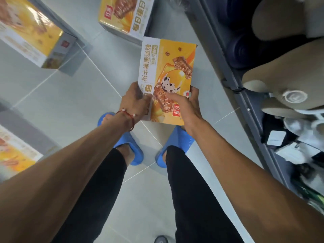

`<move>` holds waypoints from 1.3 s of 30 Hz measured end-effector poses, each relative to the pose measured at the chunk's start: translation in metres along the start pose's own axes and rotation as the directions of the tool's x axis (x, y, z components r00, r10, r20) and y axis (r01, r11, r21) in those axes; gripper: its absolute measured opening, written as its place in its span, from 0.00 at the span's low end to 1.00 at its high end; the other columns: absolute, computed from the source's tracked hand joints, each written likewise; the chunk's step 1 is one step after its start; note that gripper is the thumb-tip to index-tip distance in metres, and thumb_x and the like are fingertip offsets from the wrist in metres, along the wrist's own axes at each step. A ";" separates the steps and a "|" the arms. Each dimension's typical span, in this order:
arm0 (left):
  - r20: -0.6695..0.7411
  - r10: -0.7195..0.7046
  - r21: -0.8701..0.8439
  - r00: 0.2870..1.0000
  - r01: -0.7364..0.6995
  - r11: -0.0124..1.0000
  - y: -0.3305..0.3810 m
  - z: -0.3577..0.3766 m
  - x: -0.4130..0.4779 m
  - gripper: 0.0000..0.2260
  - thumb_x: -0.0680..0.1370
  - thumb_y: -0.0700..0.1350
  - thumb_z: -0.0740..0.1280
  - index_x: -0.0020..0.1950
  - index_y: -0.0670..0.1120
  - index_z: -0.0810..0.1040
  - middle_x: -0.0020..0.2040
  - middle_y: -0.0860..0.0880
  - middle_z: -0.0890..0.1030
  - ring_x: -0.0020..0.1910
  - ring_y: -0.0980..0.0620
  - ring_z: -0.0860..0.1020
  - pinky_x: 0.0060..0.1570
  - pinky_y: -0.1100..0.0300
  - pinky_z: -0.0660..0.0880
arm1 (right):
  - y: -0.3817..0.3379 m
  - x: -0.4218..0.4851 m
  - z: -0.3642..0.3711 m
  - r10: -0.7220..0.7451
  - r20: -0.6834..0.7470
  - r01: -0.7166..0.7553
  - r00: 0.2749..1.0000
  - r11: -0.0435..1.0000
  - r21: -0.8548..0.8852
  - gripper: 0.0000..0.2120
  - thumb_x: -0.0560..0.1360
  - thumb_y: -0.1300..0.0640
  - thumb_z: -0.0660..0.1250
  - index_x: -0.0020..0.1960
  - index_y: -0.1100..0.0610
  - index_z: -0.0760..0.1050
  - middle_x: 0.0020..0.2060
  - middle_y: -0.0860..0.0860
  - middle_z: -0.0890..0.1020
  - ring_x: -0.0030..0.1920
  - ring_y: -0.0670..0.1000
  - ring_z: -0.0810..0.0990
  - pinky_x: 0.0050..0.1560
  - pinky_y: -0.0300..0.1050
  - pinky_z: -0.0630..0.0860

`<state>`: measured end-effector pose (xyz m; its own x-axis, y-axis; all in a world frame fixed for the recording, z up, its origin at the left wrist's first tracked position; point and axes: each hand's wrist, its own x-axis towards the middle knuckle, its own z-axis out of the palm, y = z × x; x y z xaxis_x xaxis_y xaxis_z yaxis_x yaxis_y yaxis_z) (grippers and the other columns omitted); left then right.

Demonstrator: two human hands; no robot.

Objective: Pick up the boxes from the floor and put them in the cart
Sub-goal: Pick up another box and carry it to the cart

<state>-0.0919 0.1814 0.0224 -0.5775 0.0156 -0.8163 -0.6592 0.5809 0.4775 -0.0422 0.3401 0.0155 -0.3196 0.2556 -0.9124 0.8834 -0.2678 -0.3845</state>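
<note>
Two yellow boxes are recorded on the tiled floor (70, 102), well left of the held box (168, 76): a near box (15, 155) and a far box (29, 32). The left hand (135, 100) is seen grasping the held box's left edge. The held box is raised off the floor, printed face up, above the blue slippers (129, 148). A third box (126, 13) is noted on the floor just beyond it. The right hand (184, 106) is clamped on its near right corner, thumb on top. A grey rack (228, 58) is located to its right.
</note>
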 end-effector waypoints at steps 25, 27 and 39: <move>0.030 -0.220 -0.702 0.975 0.178 0.690 0.080 -0.216 -0.339 0.05 0.72 0.43 0.66 0.47 0.49 0.75 0.33 0.57 0.84 0.29 0.60 0.82 0.38 0.57 0.76 | -0.160 -0.401 0.055 -0.386 0.368 0.533 0.846 0.637 -0.556 0.46 0.67 0.44 0.82 0.77 0.35 0.58 0.61 0.45 0.64 0.53 0.38 0.72 0.51 0.36 0.73; 0.002 -0.172 -0.672 0.985 0.129 0.729 0.083 -0.237 -0.359 0.10 0.74 0.40 0.68 0.53 0.49 0.74 0.45 0.52 0.86 0.39 0.57 0.84 0.45 0.54 0.79 | -0.174 -0.430 0.060 -0.429 0.419 0.599 0.800 0.536 -0.595 0.46 0.66 0.43 0.81 0.76 0.35 0.59 0.63 0.44 0.66 0.57 0.42 0.73 0.58 0.45 0.77; -0.245 0.402 -0.162 0.882 -0.446 0.880 0.135 -0.385 -0.435 0.53 0.63 0.51 0.83 0.80 0.58 0.55 0.76 0.55 0.63 0.69 0.63 0.64 0.64 0.73 0.63 | -0.231 -0.551 0.070 -0.466 0.644 0.735 0.607 0.020 -0.678 0.50 0.59 0.38 0.76 0.77 0.36 0.58 0.72 0.39 0.70 0.65 0.48 0.73 0.52 0.48 0.65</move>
<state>-0.1149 -0.0602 0.5670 -0.8924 0.0475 -0.4488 -0.4010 0.3728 0.8368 -0.0942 0.1961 0.5977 -0.8265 -0.3179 -0.4645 0.0150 0.8125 -0.5827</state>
